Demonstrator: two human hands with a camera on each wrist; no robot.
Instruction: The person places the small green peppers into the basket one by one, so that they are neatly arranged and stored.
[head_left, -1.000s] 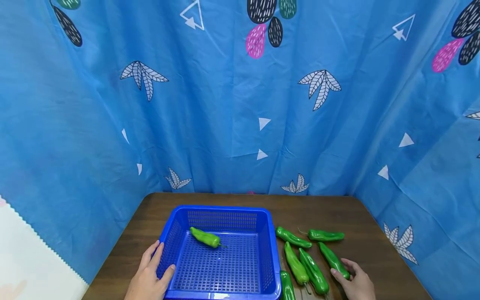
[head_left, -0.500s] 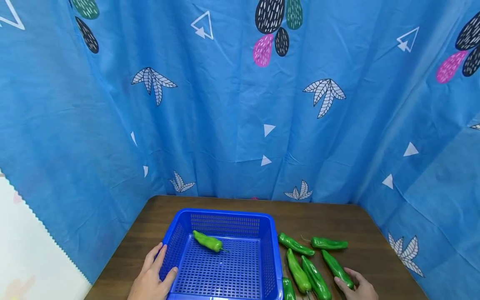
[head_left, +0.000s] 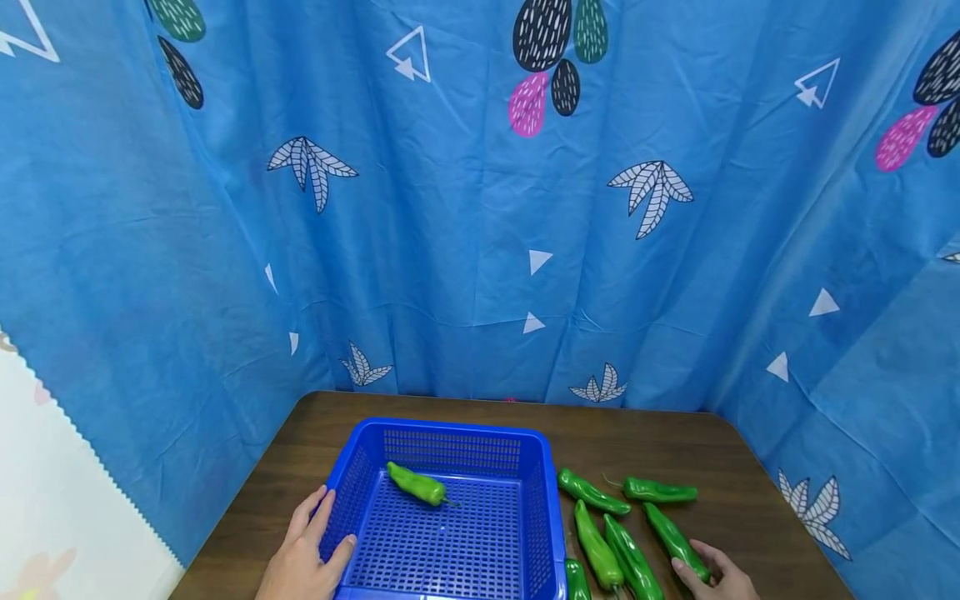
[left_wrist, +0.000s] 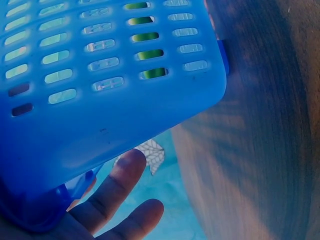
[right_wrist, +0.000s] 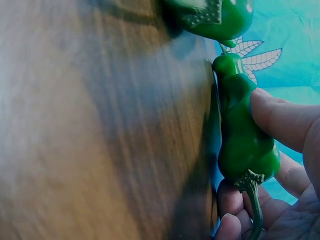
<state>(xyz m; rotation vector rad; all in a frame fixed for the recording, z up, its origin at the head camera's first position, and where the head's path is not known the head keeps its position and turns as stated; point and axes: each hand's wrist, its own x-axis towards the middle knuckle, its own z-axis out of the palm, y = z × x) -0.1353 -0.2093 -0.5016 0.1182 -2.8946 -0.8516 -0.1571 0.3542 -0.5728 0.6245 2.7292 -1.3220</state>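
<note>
My left hand (head_left: 303, 546) holds the left side of a blue plastic basket (head_left: 551, 517), thumb over the rim and fingers along the outside. One light green pepper (head_left: 417, 485) lies inside toward the back left. In the left wrist view the slotted basket wall (left_wrist: 115, 120) fills the upper left, with fingertips (left_wrist: 131, 162) showing past its edge. On the right, my right hand (head_left: 716, 573) grips a dark green pepper (head_left: 675, 542) near its stem end. The right wrist view shows the thumb (right_wrist: 277, 115) on one side of that pepper (right_wrist: 245, 135) and fingers curled around the other.
Several more peppers lie on the brown wooden table (head_left: 630, 433) between basket and right hand: a light green one (head_left: 597, 550), a dark one (head_left: 632, 558), one farther back (head_left: 592, 492), another at the back (head_left: 660, 491). A blue patterned curtain (head_left: 450, 208) surrounds the table.
The head view has tilted slightly, shifting the scene a little down and right. Both hands keep about the same places on the basket and the pepper.
</note>
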